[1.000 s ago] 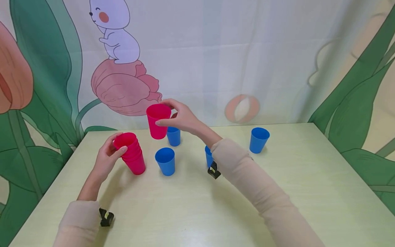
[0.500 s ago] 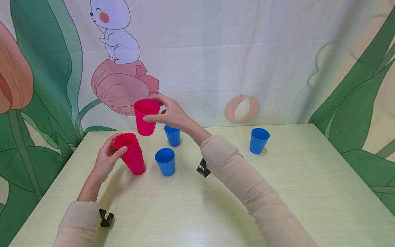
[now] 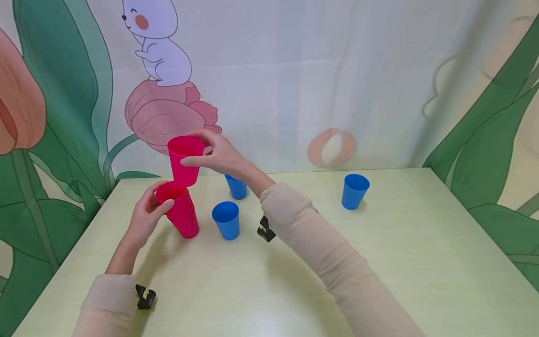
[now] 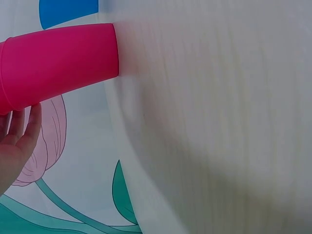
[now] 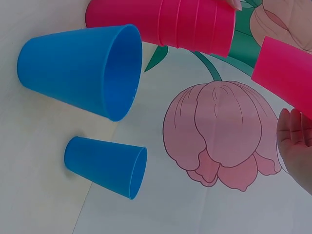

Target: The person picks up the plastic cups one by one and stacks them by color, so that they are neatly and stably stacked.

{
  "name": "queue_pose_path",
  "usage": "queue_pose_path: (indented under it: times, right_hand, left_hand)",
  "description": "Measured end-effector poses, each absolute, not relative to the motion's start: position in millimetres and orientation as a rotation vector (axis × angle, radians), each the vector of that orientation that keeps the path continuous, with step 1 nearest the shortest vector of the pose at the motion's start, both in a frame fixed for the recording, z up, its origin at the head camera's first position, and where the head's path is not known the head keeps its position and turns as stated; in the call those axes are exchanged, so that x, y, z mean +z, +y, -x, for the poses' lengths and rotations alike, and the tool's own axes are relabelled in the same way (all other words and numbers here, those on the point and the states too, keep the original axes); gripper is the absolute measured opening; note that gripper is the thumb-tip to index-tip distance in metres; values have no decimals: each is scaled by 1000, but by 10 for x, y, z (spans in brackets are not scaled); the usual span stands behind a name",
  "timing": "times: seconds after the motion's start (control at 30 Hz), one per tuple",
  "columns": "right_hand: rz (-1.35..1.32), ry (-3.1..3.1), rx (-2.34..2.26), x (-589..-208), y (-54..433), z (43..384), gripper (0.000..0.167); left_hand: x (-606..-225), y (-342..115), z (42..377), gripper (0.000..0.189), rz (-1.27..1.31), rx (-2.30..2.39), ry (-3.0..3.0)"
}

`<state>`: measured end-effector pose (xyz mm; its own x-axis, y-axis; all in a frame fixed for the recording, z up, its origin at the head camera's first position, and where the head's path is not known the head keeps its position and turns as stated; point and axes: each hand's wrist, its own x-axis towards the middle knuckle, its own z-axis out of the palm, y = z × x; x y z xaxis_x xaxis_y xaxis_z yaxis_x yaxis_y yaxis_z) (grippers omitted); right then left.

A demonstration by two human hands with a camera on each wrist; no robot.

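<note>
My left hand (image 3: 145, 213) grips the upper part of a stack of nested pink cups (image 3: 184, 220) that stands on the table at the left. In the left wrist view the stack's lowest cup (image 4: 63, 61) reaches down to the tabletop, with fingers (image 4: 31, 126) against its side. Up above the stack, my right hand (image 3: 221, 154) pinches a single pink cup (image 3: 184, 161) near its rim, thumb in front. This cup's base overlaps the stack's far rim in the head view. In the right wrist view the held cup (image 5: 287, 73) appears apart from the stack (image 5: 165, 22).
A blue cup (image 3: 226, 220) stands just right of the stack, and another blue cup (image 3: 236, 187) sits behind it, partly covered by the right hand. Farther right is one more blue cup (image 3: 355, 192). A printed curtain (image 3: 261, 84) hangs behind the table (image 3: 236, 290).
My right hand has carried the single pink cup leftward, from behind the blue cups to over the stack. The left hand and stack have stayed put. The right sleeve now covers a blue cup seen earlier.
</note>
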<state>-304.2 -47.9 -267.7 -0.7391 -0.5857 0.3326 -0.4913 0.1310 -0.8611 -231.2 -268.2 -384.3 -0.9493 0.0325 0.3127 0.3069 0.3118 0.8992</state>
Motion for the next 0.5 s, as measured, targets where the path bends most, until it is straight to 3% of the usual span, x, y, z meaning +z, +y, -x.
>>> queue_pose_path:
  times: [0.5]
  right_hand:
    - [1198,2250,-1662,-2759,-705,3030,64]
  left_hand:
    - [-3854,-2698,2320,59,281,-1677,-2370]
